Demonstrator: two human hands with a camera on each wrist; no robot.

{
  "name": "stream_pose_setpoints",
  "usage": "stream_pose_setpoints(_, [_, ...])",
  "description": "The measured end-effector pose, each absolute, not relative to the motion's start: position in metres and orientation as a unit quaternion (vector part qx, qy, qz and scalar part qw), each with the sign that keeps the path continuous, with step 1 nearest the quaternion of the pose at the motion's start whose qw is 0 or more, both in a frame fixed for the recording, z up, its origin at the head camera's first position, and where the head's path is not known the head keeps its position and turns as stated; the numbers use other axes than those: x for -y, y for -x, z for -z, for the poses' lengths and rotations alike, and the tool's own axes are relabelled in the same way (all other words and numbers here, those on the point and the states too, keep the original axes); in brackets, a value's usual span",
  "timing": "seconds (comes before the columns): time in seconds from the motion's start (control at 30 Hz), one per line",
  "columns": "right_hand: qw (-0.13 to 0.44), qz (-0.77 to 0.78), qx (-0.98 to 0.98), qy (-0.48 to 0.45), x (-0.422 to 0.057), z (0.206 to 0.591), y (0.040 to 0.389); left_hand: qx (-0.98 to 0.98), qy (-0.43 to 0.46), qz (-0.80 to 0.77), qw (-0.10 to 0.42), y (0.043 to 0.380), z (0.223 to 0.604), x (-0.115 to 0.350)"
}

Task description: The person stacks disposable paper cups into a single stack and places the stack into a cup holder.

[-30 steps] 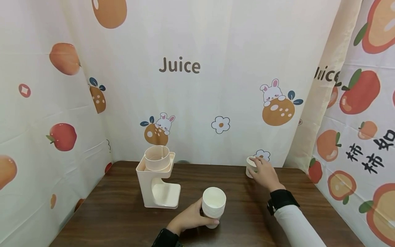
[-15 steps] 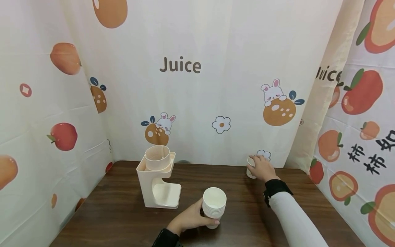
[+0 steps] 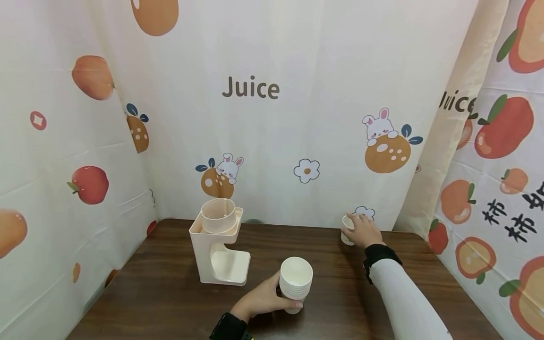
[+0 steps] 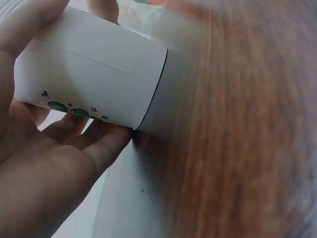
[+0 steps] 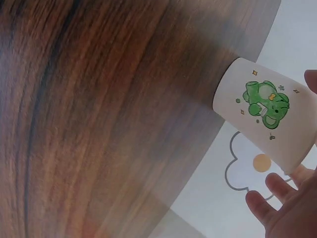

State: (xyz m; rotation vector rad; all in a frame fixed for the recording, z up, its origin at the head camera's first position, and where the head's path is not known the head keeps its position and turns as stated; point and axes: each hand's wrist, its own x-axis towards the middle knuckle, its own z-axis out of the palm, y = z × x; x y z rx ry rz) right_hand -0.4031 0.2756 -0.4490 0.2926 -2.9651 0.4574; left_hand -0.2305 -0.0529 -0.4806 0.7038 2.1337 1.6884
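Note:
In the head view, my left hand (image 3: 264, 298) grips a stack of white paper cups (image 3: 296, 281) near the front middle of the table. The left wrist view shows its fingers and thumb round the lowest cup (image 4: 94, 69), which has a green print. At the table's back edge, my right hand (image 3: 363, 231) holds a single paper cup (image 3: 347, 239) by its rim. This cup (image 5: 267, 106) stands upright in the right wrist view, a green bear printed on its side. My thumb and a finger are at its rim, with two other fingertips (image 5: 260, 203) spread beside it.
A cream stand (image 3: 203, 257) with a round cup-like holder (image 3: 218, 217) on top and a flat foot (image 3: 233, 267) is on the left of the dark wooden table (image 3: 161, 293). Fruit-printed curtains (image 3: 263, 141) hang behind the table and at both sides.
My right hand has drawn in slightly closer round the single cup, its wrist a little further left. The cup and the left hand's stack keep their places; the head view shifts slightly.

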Motion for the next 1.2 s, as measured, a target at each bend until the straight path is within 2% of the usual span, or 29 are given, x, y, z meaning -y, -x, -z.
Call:
stream_pose_setpoints(0.2, [0.070,-0.150,0.982,-0.096,-0.271,0.443,0.402,-0.755,-0.246,-0.588,0.157,0.231,0.482,0.053])
stream_pose_setpoints(0.8, [0.038,-0.118,0.988,-0.087,-0.256,0.426,0.389,-0.748,-0.245,-0.595,0.161,0.230,0.481,0.053])
stream_pose_setpoints(1.2, [0.054,-0.115,0.987,-0.102,-0.254,0.426,0.380,-0.748,-0.245,-0.596,0.158,0.231,0.483,0.053])
